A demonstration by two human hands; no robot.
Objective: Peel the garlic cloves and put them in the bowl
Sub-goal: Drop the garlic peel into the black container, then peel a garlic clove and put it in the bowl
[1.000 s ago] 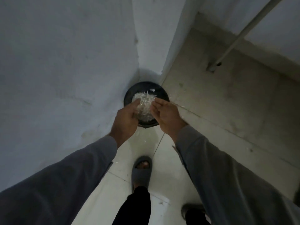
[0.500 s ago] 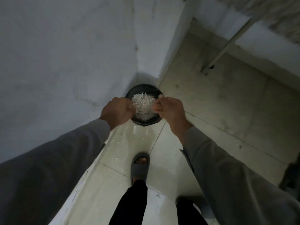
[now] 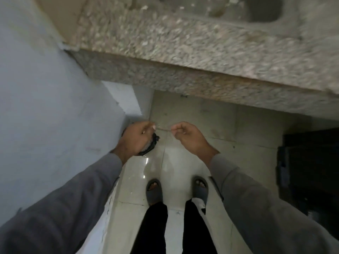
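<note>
My left hand [image 3: 136,137] hovers over the floor with its fingers curled in, and I see nothing in it. Under it shows the rim of a black round container [image 3: 150,146], mostly hidden by the hand; its contents are out of sight. My right hand [image 3: 189,137] is level with the left and a short gap apart, its fingers curled and its thumb against the forefinger, with nothing visible in its grip. No garlic cloves or bowl are in view.
A speckled stone counter [image 3: 183,57] juts out overhead, with a sink basin [image 3: 264,10] at its far right. A pale wall [image 3: 45,107] stands close on the left. A dark box-like object [image 3: 310,165] sits on the right. My feet in grey slippers [image 3: 154,191] stand on glossy floor tiles.
The view has swung up from the black container and its heap of white peels to the counter. Both hands have drawn apart and away from the heap, which is now hidden.
</note>
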